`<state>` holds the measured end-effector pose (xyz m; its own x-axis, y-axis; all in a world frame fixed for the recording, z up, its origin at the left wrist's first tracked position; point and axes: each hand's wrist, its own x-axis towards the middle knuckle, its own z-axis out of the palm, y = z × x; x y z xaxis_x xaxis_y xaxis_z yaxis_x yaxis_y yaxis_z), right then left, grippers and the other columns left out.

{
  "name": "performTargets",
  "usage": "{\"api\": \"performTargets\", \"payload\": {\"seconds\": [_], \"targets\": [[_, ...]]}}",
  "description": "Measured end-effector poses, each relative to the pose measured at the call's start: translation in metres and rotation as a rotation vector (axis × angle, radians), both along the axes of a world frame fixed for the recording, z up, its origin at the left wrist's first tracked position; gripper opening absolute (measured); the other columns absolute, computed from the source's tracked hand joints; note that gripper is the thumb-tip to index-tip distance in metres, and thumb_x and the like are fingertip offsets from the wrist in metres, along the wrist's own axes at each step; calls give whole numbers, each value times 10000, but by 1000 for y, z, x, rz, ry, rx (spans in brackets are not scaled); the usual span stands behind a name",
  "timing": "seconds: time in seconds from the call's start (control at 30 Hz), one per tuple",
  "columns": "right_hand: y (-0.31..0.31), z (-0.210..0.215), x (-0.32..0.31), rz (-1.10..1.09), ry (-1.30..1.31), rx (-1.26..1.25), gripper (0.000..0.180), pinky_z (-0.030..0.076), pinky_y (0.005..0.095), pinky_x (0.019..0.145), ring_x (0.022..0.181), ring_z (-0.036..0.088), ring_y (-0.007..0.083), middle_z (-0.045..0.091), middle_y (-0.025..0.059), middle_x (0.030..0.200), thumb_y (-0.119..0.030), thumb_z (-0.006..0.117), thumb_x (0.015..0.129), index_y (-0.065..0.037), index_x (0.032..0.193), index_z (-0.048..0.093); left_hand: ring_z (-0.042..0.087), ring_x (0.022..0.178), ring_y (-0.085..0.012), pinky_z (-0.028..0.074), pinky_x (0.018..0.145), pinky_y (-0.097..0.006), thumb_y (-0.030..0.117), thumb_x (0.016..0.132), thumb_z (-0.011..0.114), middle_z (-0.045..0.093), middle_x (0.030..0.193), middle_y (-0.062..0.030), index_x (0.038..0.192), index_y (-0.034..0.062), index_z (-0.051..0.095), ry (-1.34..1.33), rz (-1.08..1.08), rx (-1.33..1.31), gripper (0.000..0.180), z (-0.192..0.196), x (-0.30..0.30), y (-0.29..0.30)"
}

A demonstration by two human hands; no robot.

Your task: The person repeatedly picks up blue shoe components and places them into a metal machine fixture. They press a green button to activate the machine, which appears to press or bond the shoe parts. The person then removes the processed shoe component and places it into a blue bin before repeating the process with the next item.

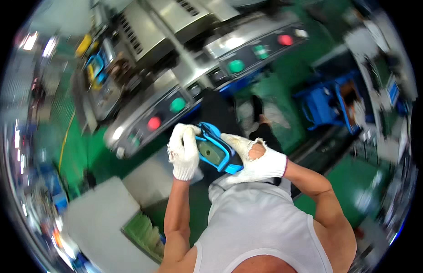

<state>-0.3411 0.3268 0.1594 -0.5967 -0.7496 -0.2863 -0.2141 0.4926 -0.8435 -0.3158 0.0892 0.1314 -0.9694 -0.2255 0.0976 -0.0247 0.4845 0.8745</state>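
Observation:
A blue-rimmed piece [212, 151] with a dark olive panel in its middle is held between my two gloved hands, in front of my body. A looped blue band stands up along its far side. My left hand [183, 148], in a white knit glove, has its fingers closed on the piece's left end. My right hand [254, 157] grips the right end from below and the side, its white glove torn open near the thumb so skin shows. What exactly the piece is, I cannot make out.
Ahead stands a metal machine whose front panel [163, 113] carries green and red push buttons. A similar blue piece [97, 68] sits at its left. Blue stool-like frames [325, 107] stand at the right. A pale box-like surface [100, 214] lies at lower left, beside a green-lined bin [145, 234].

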Motion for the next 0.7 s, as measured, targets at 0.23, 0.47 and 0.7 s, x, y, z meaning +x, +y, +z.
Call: {"api": "performTargets", "payload": {"seconds": [0.23,0.47,0.7], "targets": [[123,-31,82,-942,-253,-647,912,440,370,1163,1342,585,271,560,169,1523,-275,827,886,16,1606,348,675,800,-254,562,805,-372,60,928,718,700,1080,-144,1291,25,656,248,-766,-150,370,54,-81,189],[267,-45,74,-1886,53,-866,526,515,464,1114,1277,648,275,679,145,1363,-76,689,916,-44,1433,602,677,899,-229,599,791,-333,-21,810,781,599,1313,-201,1446,-24,541,409,-1140,-44,680,71,-95,250],[517,-25,-191,-1923,846,-300,640,489,378,1053,1175,662,248,725,175,1268,-426,787,922,48,1336,669,728,856,-296,615,737,-373,-13,807,827,642,1249,-215,1351,11,597,120,-1027,-173,591,-24,-78,220]]}}
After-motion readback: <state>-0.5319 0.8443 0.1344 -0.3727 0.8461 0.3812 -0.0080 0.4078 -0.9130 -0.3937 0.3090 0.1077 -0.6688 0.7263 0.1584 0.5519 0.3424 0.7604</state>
